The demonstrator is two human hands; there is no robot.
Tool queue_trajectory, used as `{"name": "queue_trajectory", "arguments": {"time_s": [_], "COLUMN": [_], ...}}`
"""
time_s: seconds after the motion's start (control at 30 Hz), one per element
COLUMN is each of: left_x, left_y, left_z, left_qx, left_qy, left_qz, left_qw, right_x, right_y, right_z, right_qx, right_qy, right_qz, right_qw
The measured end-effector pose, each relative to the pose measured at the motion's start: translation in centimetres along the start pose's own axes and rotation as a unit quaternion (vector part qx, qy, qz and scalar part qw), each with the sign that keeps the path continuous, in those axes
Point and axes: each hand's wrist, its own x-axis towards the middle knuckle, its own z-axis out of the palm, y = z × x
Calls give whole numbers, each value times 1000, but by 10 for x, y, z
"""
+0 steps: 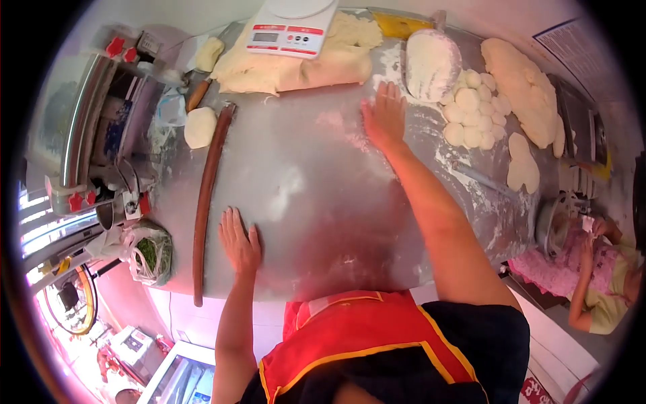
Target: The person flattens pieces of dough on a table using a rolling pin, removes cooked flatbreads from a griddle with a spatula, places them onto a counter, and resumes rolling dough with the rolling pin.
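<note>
My left hand (240,244) lies flat on the metal table (303,155), fingers spread, just right of a long brown rolling pin (207,202). Farther forward, my right hand (385,119) rests palm down with fingers apart, beside a flour-dusted patch and below a floured oval dough piece (433,65). Neither hand holds anything. A large slab of dough (296,67) lies at the far edge, with a white digital scale (291,30) on top of it. Small round dough balls (474,111) are heaped right of my right hand.
Long dough (525,87) and a flat piece (523,163) lie on the right. At left are a round dough piece (200,128), a machine (87,121) and a bag of greens (149,252). Another person (605,276) is at the lower right.
</note>
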Motion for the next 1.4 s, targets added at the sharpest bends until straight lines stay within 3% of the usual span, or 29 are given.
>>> {"name": "queue_trajectory", "arguments": {"time_s": [0.03,0.1,0.17,0.23,0.3,0.37,0.43,0.47,0.5,0.57,0.67,0.77,0.87,0.97,1.07,1.13,1.2,1.3,1.33,1.4], "left_x": [2,2,0,3,7,40,105,145,184,254,290,286,260,224,208,200,183,179,170,155], "left_y": [-1,-2,-4,-2,-9,-29,-59,-77,-100,-140,-107,-95,-67,-21,18,54,83,101,107,115], "left_z": [2,2,0,-6,-12,-21,-23,-23,-13,22,-6,-14,-35,-61,-48,-21,14,77,74,55], "left_qx": [-1,-13,-20,-41,-115,-156,-191,-219,-200,-402,-391,-558,-395,-354,-410,-510,-411,-255,-239,-204], "left_qy": [5,8,6,13,60,134,174,176,144,76,-24,-44,54,116,9,-90,-36,43,32,16], "left_qz": [-1,-7,-5,-1,35,36,-27,-72,-123,-234,-351,-309,-157,-36,6,14,86,344,339,322], "left_qw": [1000,1000,1000,999,991,978,966,957,961,882,851,769,904,927,912,855,907,903,909,924], "right_x": [-6,-34,-100,-150,-176,-166,-152,-146,-140,-147,-171,-203,-218,-213,-204,-187,-148,-98,-89,-94], "right_y": [-20,-75,-110,-111,-82,-67,-63,-75,-87,-108,-125,-118,-116,-112,-105,-94,-101,-103,-104,-130], "right_z": [7,-6,-22,-61,-83,-100,-101,-102,-106,-119,-135,-133,-133,-150,-154,-146,-137,-73,-49,-39], "right_qx": [8,53,131,162,203,25,1,71,139,216,241,304,339,236,197,173,148,165,167,228], "right_qy": [-23,-200,-200,-280,-361,-441,-280,-243,-204,-164,-160,-158,-130,-116,-79,-58,-67,-95,-116,-111], "right_qz": [-22,-119,-255,-368,-385,-290,-241,-204,-164,-103,-38,87,172,110,74,66,71,-55,-108,-30], "right_qw": [999,971,937,872,825,849,929,946,955,957,957,936,916,959,974,981,984,980,973,967]}}
